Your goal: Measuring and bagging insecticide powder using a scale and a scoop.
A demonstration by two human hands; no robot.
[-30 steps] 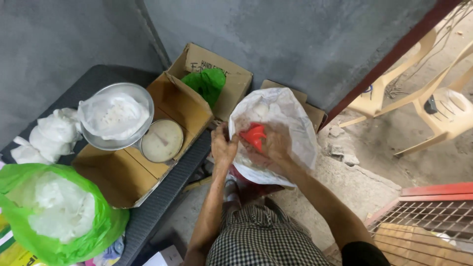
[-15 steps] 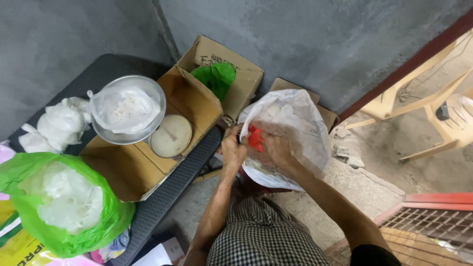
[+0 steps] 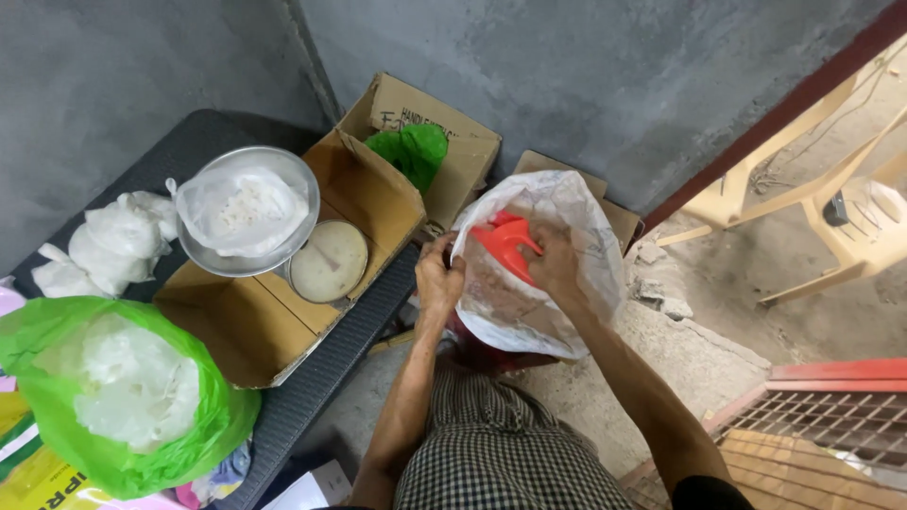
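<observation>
While left hand (image 3: pixel 438 281) grips bag (image 3: pixel 567 312) rim, right hand (image 3: pixel 556 264) holds scoop (image 3: pixel 504 244)

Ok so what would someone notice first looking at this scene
Probably the bright red plastic scoop at centre, inside the translucent white bag that the left hand holds open while the right hand reaches in. Next, the vivid green bag of white contents at lower left.

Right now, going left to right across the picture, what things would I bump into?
Green bag → metal bowl → left hand → red scoop → right hand → plastic chair.
</observation>
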